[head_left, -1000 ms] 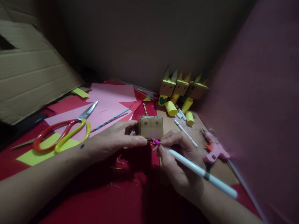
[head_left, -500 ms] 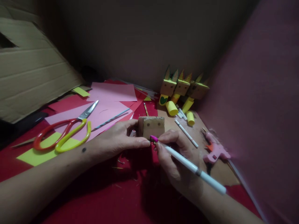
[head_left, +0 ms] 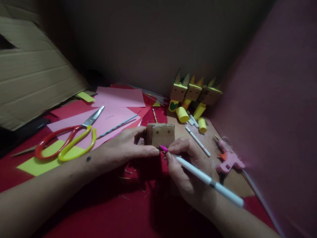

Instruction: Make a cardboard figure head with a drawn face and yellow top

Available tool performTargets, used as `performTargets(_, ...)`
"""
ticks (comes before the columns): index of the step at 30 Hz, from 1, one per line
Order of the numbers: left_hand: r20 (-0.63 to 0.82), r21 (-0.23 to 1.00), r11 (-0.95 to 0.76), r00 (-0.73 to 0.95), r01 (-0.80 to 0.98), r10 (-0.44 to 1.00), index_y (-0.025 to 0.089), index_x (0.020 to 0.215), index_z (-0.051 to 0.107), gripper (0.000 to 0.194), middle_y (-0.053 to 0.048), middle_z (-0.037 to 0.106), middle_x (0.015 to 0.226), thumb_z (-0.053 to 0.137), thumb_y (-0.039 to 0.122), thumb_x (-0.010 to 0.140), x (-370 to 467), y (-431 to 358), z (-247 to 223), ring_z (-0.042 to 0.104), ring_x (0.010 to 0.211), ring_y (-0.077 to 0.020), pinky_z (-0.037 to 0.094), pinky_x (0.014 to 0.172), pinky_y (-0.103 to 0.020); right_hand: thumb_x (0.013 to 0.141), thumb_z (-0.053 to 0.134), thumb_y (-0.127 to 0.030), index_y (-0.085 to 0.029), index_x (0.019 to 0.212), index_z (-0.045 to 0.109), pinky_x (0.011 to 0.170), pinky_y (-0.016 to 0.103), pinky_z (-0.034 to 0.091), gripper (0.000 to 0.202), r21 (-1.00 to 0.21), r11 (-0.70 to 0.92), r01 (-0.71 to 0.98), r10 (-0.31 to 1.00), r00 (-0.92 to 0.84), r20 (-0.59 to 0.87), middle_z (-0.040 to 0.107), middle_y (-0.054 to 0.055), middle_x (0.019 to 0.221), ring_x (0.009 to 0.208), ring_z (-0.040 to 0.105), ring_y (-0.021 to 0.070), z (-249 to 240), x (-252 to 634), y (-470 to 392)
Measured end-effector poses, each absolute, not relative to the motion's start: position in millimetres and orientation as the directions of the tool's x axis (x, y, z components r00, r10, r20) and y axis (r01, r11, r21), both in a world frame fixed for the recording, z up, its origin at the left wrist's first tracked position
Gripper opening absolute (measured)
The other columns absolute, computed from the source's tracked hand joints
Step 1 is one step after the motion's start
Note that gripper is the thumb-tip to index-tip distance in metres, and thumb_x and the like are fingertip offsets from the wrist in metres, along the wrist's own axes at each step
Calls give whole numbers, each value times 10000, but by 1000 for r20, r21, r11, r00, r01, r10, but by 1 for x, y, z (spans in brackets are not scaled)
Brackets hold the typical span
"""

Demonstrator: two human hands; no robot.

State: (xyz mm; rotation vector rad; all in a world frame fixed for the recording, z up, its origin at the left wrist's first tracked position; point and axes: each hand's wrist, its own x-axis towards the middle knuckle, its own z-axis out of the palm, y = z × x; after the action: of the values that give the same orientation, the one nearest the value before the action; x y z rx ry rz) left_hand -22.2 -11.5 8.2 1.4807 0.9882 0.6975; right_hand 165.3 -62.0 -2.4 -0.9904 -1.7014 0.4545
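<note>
A small cardboard box (head_left: 162, 136) with two dark dots on its front stands upright in the middle of the head view. My left hand (head_left: 128, 147) is closed on its left side, the thumb stretched along its lower front edge and the fingers partly hidden behind. In my right hand (head_left: 184, 165) is a white marker (head_left: 198, 171), pinched close to its magenta front end, which is at the box's lower edge by my left thumb. Whether the tip touches the cardboard I cannot tell. A pale small tube (head_left: 140, 141) shows beside my left fingers.
Left lie red-and-yellow scissors (head_left: 74, 138), a blue striped pencil (head_left: 117, 126) and pink paper (head_left: 119, 97). Right are a pink glue gun (head_left: 229, 157), another white marker (head_left: 198, 141) and yellow paper rolls (head_left: 182, 115). Several box-headed figures (head_left: 179, 92) stand behind. A large cardboard sheet (head_left: 32, 72) leans left.
The marker's rear end has swung slightly right and down in my right hand. My left hand and the box have stayed nearly still.
</note>
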Motion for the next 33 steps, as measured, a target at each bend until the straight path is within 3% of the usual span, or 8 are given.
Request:
performTargets(5,-81,994,30,508,108,858,250,1237,666,546,-53,736,1095,805,384,727,-25,-10,5,637,1064,-296,494,854,-358,869,595,-131,-236,846,564,541,242,468,112,-812,576,92,817,-62,573,615,-26,746,649,603,119,-5,169,-61)
performTargets(8,-78,993,23,506,114,859,273,1275,643,561,-33,714,994,785,421,752,-27,-6,0,630,872,-227,456,693,-292,899,597,-118,-250,933,582,579,257,495,137,-816,576,-53,816,-24,578,636,-41,736,629,613,113,-9,174,-57)
performTargets(11,-83,988,6,486,157,870,232,1224,668,513,-13,626,806,759,412,753,-30,0,-5,494,644,-156,338,537,-255,923,605,-159,-236,933,591,565,261,503,79,-817,576,-15,817,40,575,641,-42,687,603,621,120,-11,177,-52)
performTargets(14,-92,991,30,487,134,869,170,1157,685,457,-18,558,763,732,376,753,-32,4,-10,409,604,-135,289,510,-252,942,594,-197,-231,947,580,554,262,517,37,-825,565,13,822,78,564,641,-48,667,577,621,119,-9,178,-49)
performTargets(25,-93,995,56,525,86,846,189,1124,712,388,-1,543,747,718,318,758,-36,8,-12,402,606,-127,286,529,-260,861,628,-183,-224,912,582,524,260,512,81,-848,528,44,847,47,530,679,-23,677,567,640,131,-5,173,-53)
performTargets(33,-66,997,33,542,70,838,152,1062,717,400,0,516,725,740,406,754,-36,10,-16,372,580,-120,254,508,-263,872,610,-205,-216,847,579,438,229,423,41,-812,565,145,822,-7,570,646,-18,645,570,615,131,-4,171,-55)
